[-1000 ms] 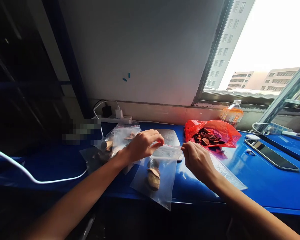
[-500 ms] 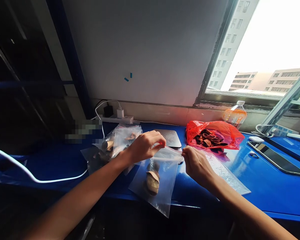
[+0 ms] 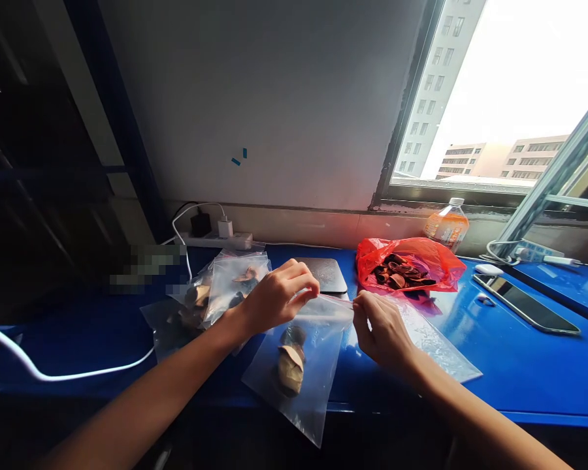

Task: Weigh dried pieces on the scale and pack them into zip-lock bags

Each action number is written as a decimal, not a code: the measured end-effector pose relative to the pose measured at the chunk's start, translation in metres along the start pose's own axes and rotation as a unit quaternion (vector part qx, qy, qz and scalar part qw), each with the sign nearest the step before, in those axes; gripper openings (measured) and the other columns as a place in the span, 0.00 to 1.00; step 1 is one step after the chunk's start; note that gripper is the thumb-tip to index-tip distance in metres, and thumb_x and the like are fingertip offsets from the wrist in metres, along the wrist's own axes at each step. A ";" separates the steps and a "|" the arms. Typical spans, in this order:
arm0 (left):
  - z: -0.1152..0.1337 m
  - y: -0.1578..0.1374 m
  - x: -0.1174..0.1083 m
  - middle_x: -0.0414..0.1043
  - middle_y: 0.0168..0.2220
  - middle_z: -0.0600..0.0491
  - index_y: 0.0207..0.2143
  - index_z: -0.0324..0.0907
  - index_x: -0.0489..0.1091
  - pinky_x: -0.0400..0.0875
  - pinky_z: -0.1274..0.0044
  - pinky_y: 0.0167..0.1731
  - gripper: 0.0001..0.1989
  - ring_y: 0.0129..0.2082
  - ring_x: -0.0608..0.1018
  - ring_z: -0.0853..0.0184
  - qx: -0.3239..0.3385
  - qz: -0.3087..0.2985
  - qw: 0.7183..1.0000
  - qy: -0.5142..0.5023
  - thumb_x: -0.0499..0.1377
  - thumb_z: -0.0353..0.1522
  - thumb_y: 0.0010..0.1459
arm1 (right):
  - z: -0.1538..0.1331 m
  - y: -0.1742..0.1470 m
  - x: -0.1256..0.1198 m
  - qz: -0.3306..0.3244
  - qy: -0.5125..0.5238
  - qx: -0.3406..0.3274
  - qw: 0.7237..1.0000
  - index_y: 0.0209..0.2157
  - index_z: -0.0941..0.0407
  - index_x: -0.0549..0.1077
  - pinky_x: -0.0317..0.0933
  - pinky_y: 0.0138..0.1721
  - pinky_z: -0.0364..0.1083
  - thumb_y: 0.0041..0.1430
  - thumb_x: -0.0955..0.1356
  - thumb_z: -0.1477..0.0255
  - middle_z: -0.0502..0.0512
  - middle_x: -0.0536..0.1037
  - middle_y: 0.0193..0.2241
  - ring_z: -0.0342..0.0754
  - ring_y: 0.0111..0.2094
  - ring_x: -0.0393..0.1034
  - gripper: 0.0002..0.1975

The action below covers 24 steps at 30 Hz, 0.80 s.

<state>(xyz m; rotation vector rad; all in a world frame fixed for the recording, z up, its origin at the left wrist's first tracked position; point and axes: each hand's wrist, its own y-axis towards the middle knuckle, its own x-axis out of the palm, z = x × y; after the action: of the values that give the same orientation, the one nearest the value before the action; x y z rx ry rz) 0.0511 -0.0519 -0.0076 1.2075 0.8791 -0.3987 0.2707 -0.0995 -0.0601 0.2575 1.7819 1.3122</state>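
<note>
A clear zip-lock bag [image 3: 313,365] hangs between my hands over the table's front edge, with tan and dark dried pieces [image 3: 291,372] inside. My left hand [image 3: 281,294] pinches the left part of its top edge. At the right top corner, my right hand [image 3: 379,323] grips the same edge. Behind the bag lies a flat scale with a silver plate [image 3: 326,274], partly hidden by my left hand. Several filled zip-lock bags [image 3: 235,277] are piled left of it. A red plastic bag [image 3: 445,264] at the right holds dark dried pieces [image 3: 402,274].
Flat clear bags [image 3: 445,343] lie under and beyond my right wrist. Farther right are a phone [image 3: 524,303], a white earbud case [image 3: 489,269] and a small ring-like item. A drink bottle [image 3: 448,225] stands by the window. A white cable [image 3: 93,375] crosses the left side, near a power strip [image 3: 240,241].
The view has shifted slightly, so things sit a little farther left. Both hands keep their hold on the zip-lock bag's top edge, and the bag hangs slightly lower in view.
</note>
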 end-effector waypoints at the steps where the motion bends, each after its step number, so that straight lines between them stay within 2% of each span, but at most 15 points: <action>1: 0.000 0.000 0.000 0.70 0.32 0.52 0.32 0.40 0.68 0.67 0.76 0.37 0.05 0.35 0.69 0.68 0.000 -0.005 1.000 -0.003 0.54 0.26 0.61 | -0.001 0.000 0.000 -0.001 0.010 0.004 1.000 0.28 0.54 0.57 0.50 0.24 0.41 0.62 0.58 0.79 0.48 0.63 0.21 0.41 0.21 0.55 0.09; 6: -0.001 0.000 0.001 0.70 0.32 0.52 0.32 0.40 0.68 0.67 0.77 0.37 0.05 0.35 0.70 0.68 0.002 -0.016 1.000 -0.008 0.54 0.26 0.61 | -0.004 -0.001 -0.001 -0.008 0.047 0.012 0.999 0.28 0.54 0.57 0.50 0.23 0.41 0.62 0.57 0.79 0.47 0.61 0.21 0.41 0.20 0.54 0.09; 14: -0.003 -0.001 0.002 0.71 0.32 0.52 0.32 0.40 0.69 0.67 0.76 0.37 0.06 0.35 0.69 0.68 -0.002 -0.025 1.000 -0.006 0.54 0.27 0.62 | -0.005 -0.004 0.000 -0.050 0.042 0.053 0.996 0.28 0.53 0.56 0.52 0.23 0.42 0.62 0.56 0.77 0.49 0.64 0.20 0.43 0.20 0.57 0.09; 20: -0.001 0.000 -0.003 0.71 0.33 0.52 0.32 0.40 0.69 0.67 0.76 0.36 0.06 0.35 0.69 0.68 0.005 -0.020 1.000 0.018 0.54 0.26 0.61 | -0.005 -0.006 0.004 -0.066 0.042 0.063 0.995 0.27 0.54 0.58 0.48 0.21 0.42 0.62 0.56 0.77 0.49 0.65 0.18 0.42 0.18 0.56 0.09; 24: -0.003 0.000 -0.005 0.70 0.34 0.52 0.33 0.40 0.69 0.66 0.76 0.36 0.06 0.36 0.69 0.67 0.005 -0.018 0.999 0.044 0.54 0.27 0.62 | -0.001 0.001 -0.005 -0.116 0.143 0.110 0.977 0.28 0.55 0.63 0.52 0.23 0.42 0.64 0.58 0.71 0.49 0.68 0.19 0.42 0.20 0.59 0.11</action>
<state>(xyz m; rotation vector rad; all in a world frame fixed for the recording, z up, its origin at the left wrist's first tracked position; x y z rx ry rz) 0.0464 -0.0503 -0.0040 1.2267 0.9779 -0.3818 0.2733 -0.1030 -0.0568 -0.0226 2.1324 1.0257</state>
